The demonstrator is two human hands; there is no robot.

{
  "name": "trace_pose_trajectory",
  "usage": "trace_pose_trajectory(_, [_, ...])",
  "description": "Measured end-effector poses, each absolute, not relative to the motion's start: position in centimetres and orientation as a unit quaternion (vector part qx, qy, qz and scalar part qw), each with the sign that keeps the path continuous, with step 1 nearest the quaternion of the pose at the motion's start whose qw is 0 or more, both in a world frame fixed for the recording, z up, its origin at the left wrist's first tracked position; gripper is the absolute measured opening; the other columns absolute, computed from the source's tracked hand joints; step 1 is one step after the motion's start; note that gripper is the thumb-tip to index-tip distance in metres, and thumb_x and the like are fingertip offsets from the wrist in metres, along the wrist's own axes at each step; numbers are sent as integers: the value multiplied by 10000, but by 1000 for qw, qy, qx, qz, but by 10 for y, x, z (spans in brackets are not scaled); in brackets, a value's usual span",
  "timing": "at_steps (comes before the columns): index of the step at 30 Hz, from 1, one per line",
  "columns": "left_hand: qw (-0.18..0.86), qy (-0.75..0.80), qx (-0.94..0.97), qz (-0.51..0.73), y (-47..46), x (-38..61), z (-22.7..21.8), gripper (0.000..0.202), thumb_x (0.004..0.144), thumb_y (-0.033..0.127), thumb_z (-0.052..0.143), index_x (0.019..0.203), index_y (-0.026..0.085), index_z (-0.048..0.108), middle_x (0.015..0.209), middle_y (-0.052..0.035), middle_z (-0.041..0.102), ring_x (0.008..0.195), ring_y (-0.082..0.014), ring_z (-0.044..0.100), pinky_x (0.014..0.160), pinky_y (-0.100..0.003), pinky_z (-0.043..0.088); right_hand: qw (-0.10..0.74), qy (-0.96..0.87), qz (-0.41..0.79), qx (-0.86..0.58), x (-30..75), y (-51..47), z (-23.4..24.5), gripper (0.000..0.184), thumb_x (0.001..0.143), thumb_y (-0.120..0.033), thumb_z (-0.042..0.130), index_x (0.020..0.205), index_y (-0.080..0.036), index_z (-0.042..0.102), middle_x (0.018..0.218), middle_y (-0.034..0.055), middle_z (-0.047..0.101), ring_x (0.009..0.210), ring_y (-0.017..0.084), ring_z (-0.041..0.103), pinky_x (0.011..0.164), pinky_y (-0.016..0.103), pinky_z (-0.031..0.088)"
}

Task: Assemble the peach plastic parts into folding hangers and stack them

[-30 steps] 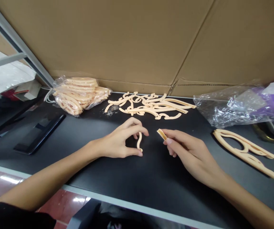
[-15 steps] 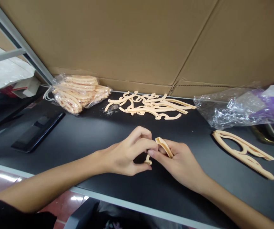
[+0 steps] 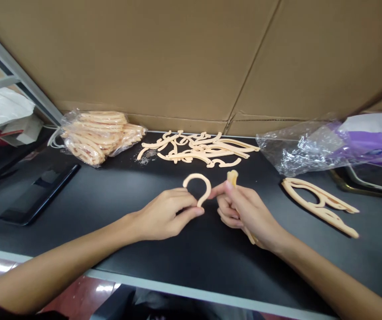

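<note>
Pinched at its lower end in my left hand [image 3: 169, 213] is a cream plastic hanger hook [image 3: 207, 189], its curve standing upright. My right hand [image 3: 251, 211] is closed round a slim cream hanger arm [image 3: 232, 177]; its top pokes out above the thumb and its lower end below the palm. The right index finger reaches toward the hook's side, and whether it touches I cannot tell. Behind the hands lies a loose pile of hanger parts [image 3: 207, 155], arms and hooks mixed. On the right a folded hanger [image 3: 314, 205] rests on the black table [image 3: 184, 266].
A clear bag of hanger parts [image 3: 94, 133] stands at the back left, with a black phone-like slab [image 3: 41, 193] in front of it. Crumpled clear plastic [image 3: 297, 149] and a purple packet [image 3: 371, 146] lie at the back right. A cardboard wall [image 3: 144, 58] rises behind the table.
My hands have moved apart. The hook has turned upright in my left hand, and the arm in my right hand now stands more vertical. The view has shifted slightly right.
</note>
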State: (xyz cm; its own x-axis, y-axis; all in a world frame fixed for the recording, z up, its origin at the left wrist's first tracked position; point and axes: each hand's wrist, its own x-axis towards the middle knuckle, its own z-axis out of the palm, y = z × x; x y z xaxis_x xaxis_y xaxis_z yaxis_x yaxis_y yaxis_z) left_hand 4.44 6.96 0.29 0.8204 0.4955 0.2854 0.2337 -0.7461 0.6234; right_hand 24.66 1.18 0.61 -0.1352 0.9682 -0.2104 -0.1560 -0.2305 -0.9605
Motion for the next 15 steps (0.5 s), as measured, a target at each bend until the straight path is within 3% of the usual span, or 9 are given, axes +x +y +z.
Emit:
trace_pose_trajectory(4, [318,299,865,247,77,43,3,277,1003,292,483,810,150,623,751,-5,621,707,-120,572,692,-243,425,443,-392,649,-478,257,14,10,542,854,-741,487,966,-214,542,527,-116,322,382,39,180,365,184,118])
trace_pose_trajectory(9, [374,330,832,242,79,42,7,257,993,306,464,864,149,621,799,-3,638,751,-129,592,729,-254,440,447,-384,622,-516,260,14,7,354,919,-589,521,853,-272,377,578,-117,405,343,39,238,345,161,111])
trace_pose_trajectory(15, [407,315,821,247,78,41,8,226,992,270,442,853,156,579,801,20,603,744,-110,557,727,-240,425,393,-449,625,-503,257,5,4,300,941,-526,559,880,-261,431,627,-108,406,423,42,290,372,164,200])
